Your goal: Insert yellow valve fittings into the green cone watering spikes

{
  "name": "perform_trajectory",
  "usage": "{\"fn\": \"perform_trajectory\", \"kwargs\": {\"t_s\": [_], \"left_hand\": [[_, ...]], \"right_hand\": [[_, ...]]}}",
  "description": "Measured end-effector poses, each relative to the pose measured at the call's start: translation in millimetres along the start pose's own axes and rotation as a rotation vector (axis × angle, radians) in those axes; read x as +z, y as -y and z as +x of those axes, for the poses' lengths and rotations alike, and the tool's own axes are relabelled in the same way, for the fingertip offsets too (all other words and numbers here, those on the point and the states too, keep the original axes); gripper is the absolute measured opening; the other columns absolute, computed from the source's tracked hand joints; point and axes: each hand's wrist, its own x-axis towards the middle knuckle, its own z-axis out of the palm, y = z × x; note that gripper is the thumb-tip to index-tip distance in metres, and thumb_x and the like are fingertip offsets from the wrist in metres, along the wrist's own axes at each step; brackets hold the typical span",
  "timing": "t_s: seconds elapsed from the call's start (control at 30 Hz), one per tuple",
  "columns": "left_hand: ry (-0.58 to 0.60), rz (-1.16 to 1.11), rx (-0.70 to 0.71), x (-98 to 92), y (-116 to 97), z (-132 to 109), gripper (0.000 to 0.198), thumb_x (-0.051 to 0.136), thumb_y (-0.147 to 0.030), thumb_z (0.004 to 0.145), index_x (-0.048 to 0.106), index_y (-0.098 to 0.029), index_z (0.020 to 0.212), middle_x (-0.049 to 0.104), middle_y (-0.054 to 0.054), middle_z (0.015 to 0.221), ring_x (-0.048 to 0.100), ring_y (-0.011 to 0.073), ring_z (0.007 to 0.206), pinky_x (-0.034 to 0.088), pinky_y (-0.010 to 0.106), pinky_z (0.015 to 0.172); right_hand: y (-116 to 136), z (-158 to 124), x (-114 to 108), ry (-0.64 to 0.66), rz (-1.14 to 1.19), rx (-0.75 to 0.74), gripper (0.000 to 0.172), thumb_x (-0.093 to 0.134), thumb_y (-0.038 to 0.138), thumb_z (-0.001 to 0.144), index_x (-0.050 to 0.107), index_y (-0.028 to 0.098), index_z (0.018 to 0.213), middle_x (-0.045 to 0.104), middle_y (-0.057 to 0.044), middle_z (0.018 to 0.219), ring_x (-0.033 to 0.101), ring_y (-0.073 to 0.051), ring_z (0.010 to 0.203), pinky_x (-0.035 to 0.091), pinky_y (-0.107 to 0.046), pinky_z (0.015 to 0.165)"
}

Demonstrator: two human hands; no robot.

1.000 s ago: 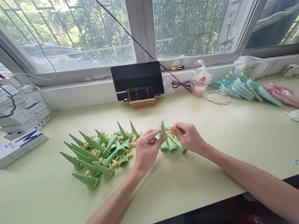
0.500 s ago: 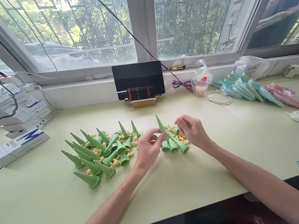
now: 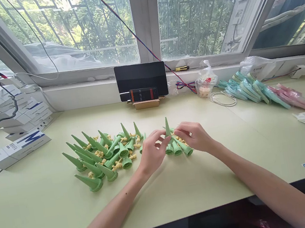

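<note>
My left hand (image 3: 154,150) grips the base of a green cone (image 3: 167,127) between thumb and fingers, its tip pointing up. Just right of that cone is my right hand (image 3: 193,134), its fingertips pinched together near the cone's side; what they hold is too small to make out. Beneath and between the hands lie several green cones (image 3: 186,150) with open ends toward me, and small yellow pieces partly hidden by my right hand. To the left spreads a larger pile of green cones (image 3: 92,182) mixed with small yellow pieces (image 3: 117,166).
A dark tablet (image 3: 140,75) and a phone (image 3: 140,95) stand at the back of the table (image 3: 160,201). White boxes (image 3: 20,148) are at the left. A plastic bag (image 3: 205,82), a coiled cable (image 3: 222,100), teal packets (image 3: 247,89) and pink packets (image 3: 295,99) lie right.
The held cone has moved slightly right and stands more upright. My right hand has come closer and lower; the yellow piece that showed at its fingertips is now hard to see.
</note>
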Motion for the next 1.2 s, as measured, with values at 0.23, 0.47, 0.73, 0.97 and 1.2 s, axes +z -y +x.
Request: {"fn": "perform_trajectory", "kwargs": {"t_s": [0.23,0.47,0.73,0.97,1.2], "left_hand": [[0.001,-0.011,0.000,0.4,1,-2,0.024,0.057,-0.038,0.092,0.070,-0.022,0.104,0.066,0.006,0.095,0.062,0.0149,0.074,0.054,0.024,0.056],[0.008,-0.044,-0.003,-1.0,1,-1,0.025,0.058,-0.039,0.091,0.073,-0.023,0.103,0.064,0.007,0.096,0.061,0.0148,0.074,0.054,0.023,0.054],[0.009,-0.094,0.050,-0.8,2,-1,0.021,0.063,-0.036,0.089,0.075,-0.026,0.103,0.065,0.006,0.101,0.061,0.0148,0.078,0.059,0.024,0.057],[0.002,-0.057,0.069,-1.8,3,-2,0.020,0.063,-0.035,0.089,0.076,-0.026,0.102,0.067,0.005,0.099,0.061,0.0135,0.075,0.059,0.024,0.059],[-0.015,-0.113,0.050,-0.1,5,-1,0.019,0.070,-0.034,0.084,0.078,-0.025,0.100,0.065,0.004,0.088,0.060,0.0127,0.069,0.058,0.023,0.052]], "right_hand": [[2,-3,7,0.018,0.000,0.032,0.039,0.044,0.035,0.099,0.044,0.020,0.064,0.043,0.002,0.060,0.033,-0.012,0.056,0.031,-0.027,0.056],[9,-3,10,0.019,0.133,0.148,0.043,0.044,0.043,0.097,0.044,0.020,0.061,0.036,0.003,0.057,0.029,-0.011,0.054,0.028,-0.026,0.051],[10,-2,9,0.057,0.327,0.316,0.043,0.050,0.049,0.092,0.051,0.018,0.062,0.039,0.004,0.052,0.033,-0.009,0.047,0.027,-0.024,0.045],[9,-2,10,0.079,0.383,0.344,0.043,0.051,0.049,0.092,0.051,0.018,0.062,0.038,0.005,0.050,0.033,-0.008,0.045,0.027,-0.024,0.044],[10,-2,9,0.072,0.348,0.311,0.039,0.051,0.043,0.093,0.052,0.018,0.064,0.038,0.005,0.052,0.032,-0.008,0.047,0.026,-0.024,0.047]]}}
